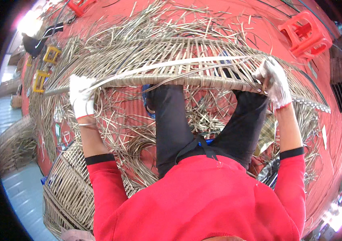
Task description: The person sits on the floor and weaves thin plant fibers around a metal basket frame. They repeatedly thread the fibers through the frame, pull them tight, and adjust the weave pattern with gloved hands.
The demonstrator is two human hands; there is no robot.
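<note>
A wide woven panel (203, 50) of cane-like strips lies across in front of me, above my knees. Its near edge is a thick rod (171, 79) bound round with strip. My left hand (81, 95), in a white knit glove, is closed at the rod's left part, with a long pale flat strip (159, 65) running from it toward the right. My right hand (274, 82), gloved too, has its fingers bent onto the rod's right part; a small brownish piece shows by the fingertips. What lies inside the left fist is hidden.
Loose strips (139, 160) litter the red floor covering (255, 24) around my legs. A red plastic stool (305, 34) stands far right. Yellow frames (40, 81) and a black cap (33, 45) are at the far left. Another woven piece (68, 180) lies near left.
</note>
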